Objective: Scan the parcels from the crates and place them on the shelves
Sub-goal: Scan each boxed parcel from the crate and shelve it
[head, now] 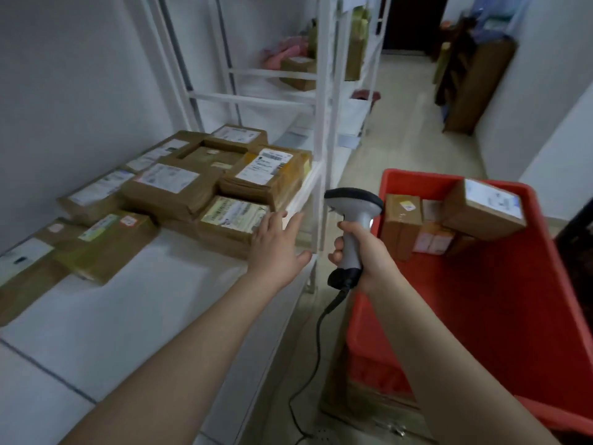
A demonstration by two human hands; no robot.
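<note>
— Where are the hands?
— Left hand (276, 248) is spread, fingers straight, at the nearest brown paper-wrapped parcel (231, 220) on the white metal shelf (144, 300). Right hand (362, 252) grips the grey-and-white barcode scanner (353, 216) (its black cable (317, 335) hangs down).
— And the other parcels?
— Brown cardboard boxes (484, 210) sit at the far end of the red plastic crate (481, 316).

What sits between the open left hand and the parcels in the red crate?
The right hand, gripping the barcode scanner, sits directly between the left hand and the parcels in the red crate; the white shelf post stands there too.
</note>
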